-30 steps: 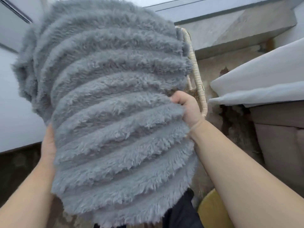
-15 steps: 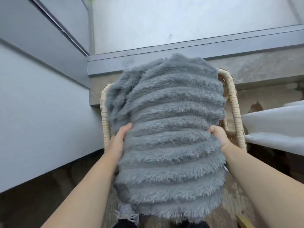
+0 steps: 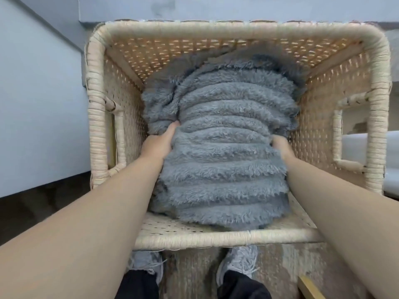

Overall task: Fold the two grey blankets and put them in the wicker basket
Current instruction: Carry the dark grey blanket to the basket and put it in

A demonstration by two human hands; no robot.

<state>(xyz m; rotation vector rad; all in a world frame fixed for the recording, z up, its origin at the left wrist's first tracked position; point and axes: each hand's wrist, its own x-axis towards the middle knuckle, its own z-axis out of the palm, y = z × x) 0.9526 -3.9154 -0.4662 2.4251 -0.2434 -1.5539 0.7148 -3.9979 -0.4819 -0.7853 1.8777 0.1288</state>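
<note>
Lowering a folded grey blanket [image 3: 220,165] into the wicker basket [image 3: 216,237].

Risks springing open or bunching if let go unevenly, most likely at the loose far-left folds. Clamped on both sides by left grip [image 3: 158,145] and right grip [image 3: 280,145], pressed into the pile. Looks plush, ribbed in shaggy bands, already inside the basket between its side walls.

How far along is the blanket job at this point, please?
Done: a folded blanket is inside the basket. In hand: the left hand and right hand grip its sides. Left: letting go; whether the second blanket is already in there, I cannot tell.
</note>
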